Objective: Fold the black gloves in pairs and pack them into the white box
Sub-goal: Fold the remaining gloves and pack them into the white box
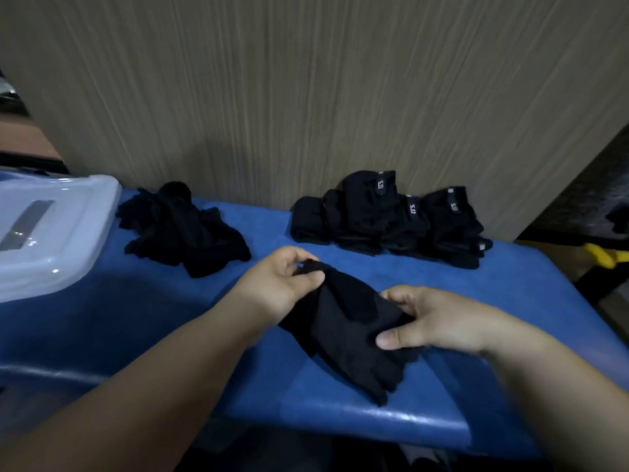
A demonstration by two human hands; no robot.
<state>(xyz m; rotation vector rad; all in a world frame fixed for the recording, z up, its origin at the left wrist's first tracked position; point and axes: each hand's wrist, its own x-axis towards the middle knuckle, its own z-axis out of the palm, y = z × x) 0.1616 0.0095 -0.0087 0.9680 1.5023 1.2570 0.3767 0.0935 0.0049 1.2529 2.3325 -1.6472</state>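
Gloves held mid-table

Black gloves [343, 321] lie near-centre on blue table [170, 301], gripped both ends: left hand [282, 284] pinches far end, right hand [439, 321] pinches right edge. White box [51, 229] sits far left w/ loose gloves [180, 226] beside; folded pile [394, 216] far right.

The white box [85, 240] is cloudy plastic with round corners. It sits on the left end of the blue table [153, 318]. A messy heap of black gloves [180, 229] lies at the back of the table, just beside the box. A neater stack of folded gloves [391, 219] sits at the back of the table, toward its right end. Some of them show small pale tags. A bunch of black gloves [347, 321] lies slanted in the middle of the table, near its front edge. The left hand [282, 284] pinches its far end. The right hand [439, 321] grips its right side.
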